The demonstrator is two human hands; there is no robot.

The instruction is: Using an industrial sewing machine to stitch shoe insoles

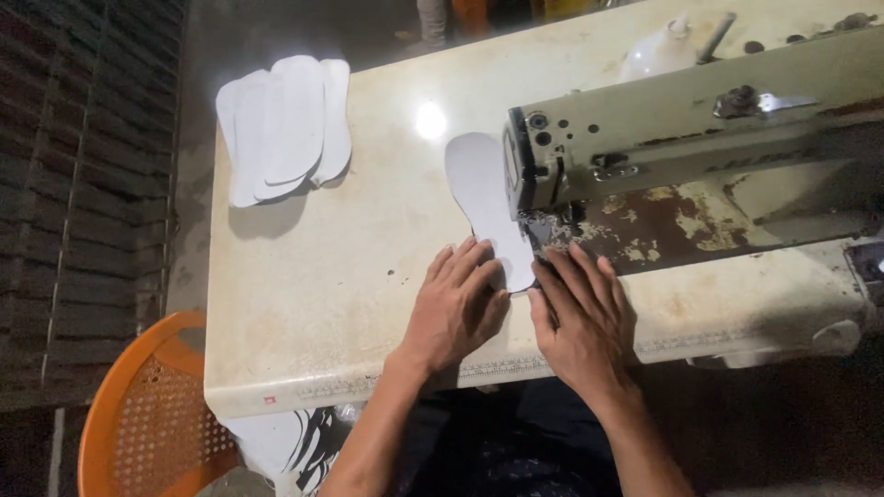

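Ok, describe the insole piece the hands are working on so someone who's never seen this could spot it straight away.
Start at the cream sewing machine on the worn white table. Just left of its head lies one flat white insole-shaped piece, its near end under the fingertips of the left hand and right hand. Unlike the overlapping stack of similar white pieces at the table's far left corner, it lies alone.
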